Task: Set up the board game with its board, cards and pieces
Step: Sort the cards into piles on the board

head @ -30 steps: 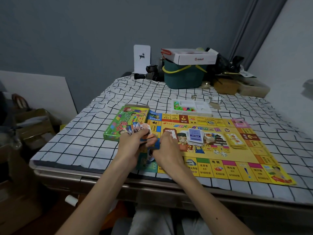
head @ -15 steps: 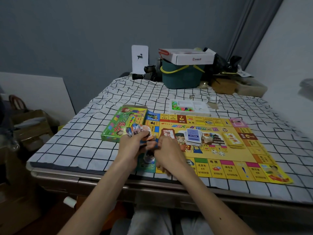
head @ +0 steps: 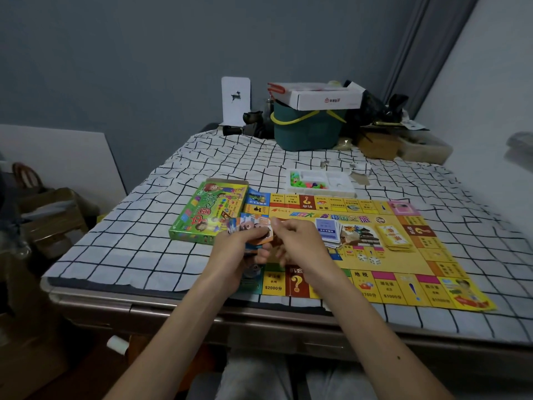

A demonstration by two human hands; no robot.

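Left hand [head: 230,252] gripped the card fan [head: 253,228]; right hand [head: 300,246] pinched its 3 o'clock edge. Peeling cards singly seemed safest.

The board [head: 403,264] lies on the table [head: 138,255], with the box [head: 207,215] against its left edge and the tray [head: 320,183] behind it. A card stack [head: 327,230] sits mid-board, another stack [head: 395,238] to its right, and dice [head: 367,258] before them. The left hand [head: 236,252] and right hand [head: 300,246] hold cards [head: 251,226] above the board's left part.
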